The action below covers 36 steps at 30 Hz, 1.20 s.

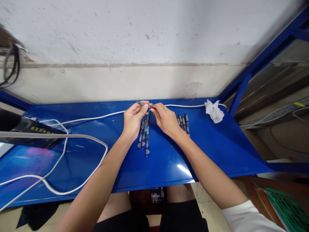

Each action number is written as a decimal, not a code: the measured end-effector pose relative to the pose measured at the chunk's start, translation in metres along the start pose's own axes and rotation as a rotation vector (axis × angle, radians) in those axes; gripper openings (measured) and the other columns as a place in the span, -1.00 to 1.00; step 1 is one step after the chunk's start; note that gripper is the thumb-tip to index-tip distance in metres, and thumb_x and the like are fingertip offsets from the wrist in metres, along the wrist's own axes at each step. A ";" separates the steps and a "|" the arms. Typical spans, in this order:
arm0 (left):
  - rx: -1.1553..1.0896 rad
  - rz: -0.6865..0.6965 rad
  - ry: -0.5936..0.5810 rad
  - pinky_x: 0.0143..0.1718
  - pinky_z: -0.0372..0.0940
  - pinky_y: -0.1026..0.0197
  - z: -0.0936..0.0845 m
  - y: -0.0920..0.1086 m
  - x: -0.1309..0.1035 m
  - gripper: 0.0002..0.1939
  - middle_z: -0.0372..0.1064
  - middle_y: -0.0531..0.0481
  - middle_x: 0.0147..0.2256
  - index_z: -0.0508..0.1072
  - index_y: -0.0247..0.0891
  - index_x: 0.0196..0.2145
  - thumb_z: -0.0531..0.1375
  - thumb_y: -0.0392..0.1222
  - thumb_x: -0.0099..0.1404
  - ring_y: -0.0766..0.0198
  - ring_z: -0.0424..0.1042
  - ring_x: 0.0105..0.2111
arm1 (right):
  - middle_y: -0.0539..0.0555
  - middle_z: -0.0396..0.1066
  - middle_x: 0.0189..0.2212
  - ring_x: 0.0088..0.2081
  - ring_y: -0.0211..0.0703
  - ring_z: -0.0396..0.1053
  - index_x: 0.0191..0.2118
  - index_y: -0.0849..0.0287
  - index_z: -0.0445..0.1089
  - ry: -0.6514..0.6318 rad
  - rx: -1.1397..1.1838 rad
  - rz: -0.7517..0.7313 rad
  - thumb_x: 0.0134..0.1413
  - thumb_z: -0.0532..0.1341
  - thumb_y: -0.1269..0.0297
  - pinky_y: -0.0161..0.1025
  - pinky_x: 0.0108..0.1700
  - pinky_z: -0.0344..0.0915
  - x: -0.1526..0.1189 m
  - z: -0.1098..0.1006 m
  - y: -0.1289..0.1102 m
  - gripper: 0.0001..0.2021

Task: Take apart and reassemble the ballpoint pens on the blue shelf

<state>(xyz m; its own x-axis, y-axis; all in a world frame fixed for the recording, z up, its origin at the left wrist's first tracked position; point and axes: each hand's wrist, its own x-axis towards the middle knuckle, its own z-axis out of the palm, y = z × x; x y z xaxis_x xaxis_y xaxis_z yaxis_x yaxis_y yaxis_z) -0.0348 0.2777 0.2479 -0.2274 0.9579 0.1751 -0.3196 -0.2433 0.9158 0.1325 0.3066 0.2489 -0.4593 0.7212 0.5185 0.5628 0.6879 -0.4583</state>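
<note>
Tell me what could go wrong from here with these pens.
The pen is held by the fingertips of the left hand, so it might slip. The right hand partly hides the pens on the right and could nudge them. If the held pen drops, it might knock the pens lying between the wrists askew.

Yellow lettering [41, 129] "EXTRO", end unclear, on black object [24, 124]
</note>
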 end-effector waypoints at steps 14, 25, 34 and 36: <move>-0.034 0.011 -0.045 0.09 0.49 0.12 0.000 0.001 -0.001 -0.66 0.70 -0.17 0.01 0.68 -0.21 0.05 0.50 -0.09 0.37 0.10 0.67 0.00 | 0.13 0.59 -0.08 -0.15 -0.05 0.55 0.09 0.11 0.37 0.014 0.016 0.028 0.67 0.04 0.01 -0.22 -0.23 0.28 0.000 0.001 -0.001 -0.70; -0.048 0.016 -0.051 0.15 0.47 0.09 0.000 0.001 -0.001 -0.69 0.69 -0.20 0.05 0.66 -0.22 0.04 0.48 -0.13 0.38 0.06 0.66 0.07 | 0.11 0.58 -0.10 -0.17 -0.06 0.55 0.00 0.07 0.38 -0.005 -0.059 0.024 0.70 -0.04 0.04 -0.22 -0.28 0.22 0.000 0.000 -0.003 -0.67; -0.048 0.024 -0.056 0.15 0.48 0.09 0.001 0.002 -0.001 -0.70 0.69 -0.19 0.04 0.65 -0.22 0.04 0.47 -0.14 0.39 0.07 0.66 0.06 | 0.12 0.59 -0.08 -0.16 -0.06 0.55 0.01 0.08 0.40 -0.018 -0.062 0.022 0.71 -0.07 0.07 -0.22 -0.27 0.22 0.000 -0.001 -0.003 -0.64; -0.047 0.027 -0.061 0.17 0.47 0.08 0.001 0.002 -0.001 -0.71 0.69 -0.17 0.04 0.65 -0.20 0.03 0.46 -0.15 0.39 0.07 0.65 0.07 | 0.13 0.60 -0.08 -0.15 -0.04 0.56 0.06 0.08 0.40 -0.012 -0.056 0.038 0.70 -0.06 0.03 -0.22 -0.27 0.23 0.000 -0.001 -0.003 -0.64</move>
<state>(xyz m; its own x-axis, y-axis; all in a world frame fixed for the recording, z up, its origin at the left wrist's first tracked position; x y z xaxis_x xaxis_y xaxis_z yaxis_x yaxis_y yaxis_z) -0.0343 0.2764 0.2498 -0.1808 0.9581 0.2222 -0.3570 -0.2744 0.8929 0.1315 0.3042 0.2510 -0.4450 0.7478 0.4928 0.6171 0.6548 -0.4364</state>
